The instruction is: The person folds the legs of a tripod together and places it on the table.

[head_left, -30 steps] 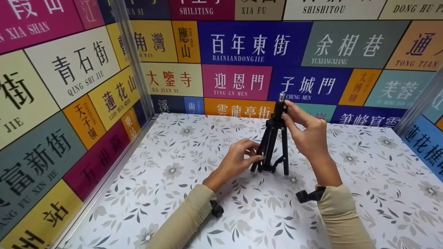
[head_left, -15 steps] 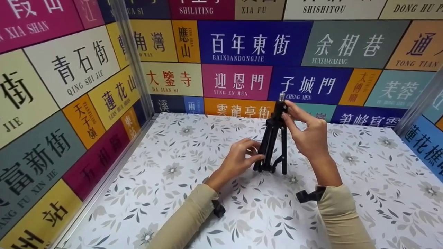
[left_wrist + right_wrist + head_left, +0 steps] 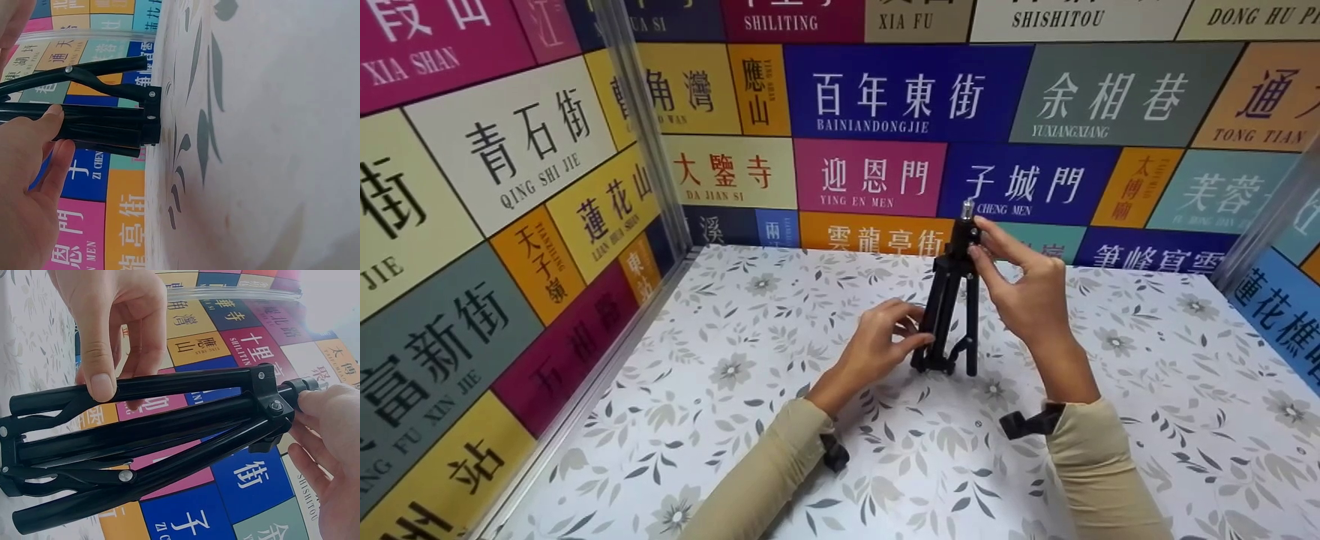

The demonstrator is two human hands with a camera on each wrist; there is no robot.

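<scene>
A black tripod (image 3: 941,307) stands between the two hands, near upright, its top leaning slightly toward the right hand. The left hand (image 3: 877,341) grasps it low down: the thumb presses the near side of a leg while the fingers go round behind. The right hand (image 3: 1027,285) grasps it higher up, thumb and forefinger pinching the neck just below the silver screw (image 3: 967,210), which sticks up past the fingertips. The legs sit close together, with a narrow gap before the one nearest the right hand. Whether the feet touch the table (image 3: 660,420) cannot be told.

Flowered table surface spreads wide to the left of the left hand, as far as the left wall (image 3: 510,225), and there is also room on the right hand's outer side. Beyond the hands, the far edge of the table meets the back wall (image 3: 907,97), covered in coloured name signs; a shorter stretch of table lies that way. On the near side, both sleeves reach across the table, with a black clip (image 3: 1027,424) below the right hand at the cuff.
</scene>
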